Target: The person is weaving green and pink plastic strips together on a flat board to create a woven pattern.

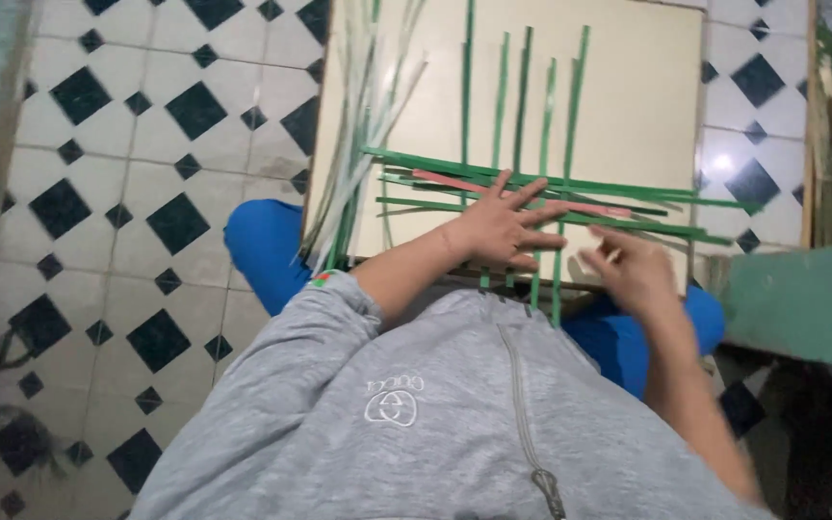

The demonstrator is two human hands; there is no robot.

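Observation:
Several green strips (543, 116) lie lengthwise on a cream board (647, 87), crossed by sideways green strips (686, 202) and one pink strip (445, 180). My left hand (503, 229) rests flat on the crossing, fingers spread, pressing the strips down. My right hand (633, 270) sits at the board's near right edge, blurred, fingers bent near the end of a strip; whether it grips one I cannot tell.
A loose bundle of pale and green strips (363, 125) lies along the board's left side. The board rests over my blue-trousered knees (262, 246). Black-and-white tiled floor (146, 144) surrounds it. A green surface (801, 303) stands to the right.

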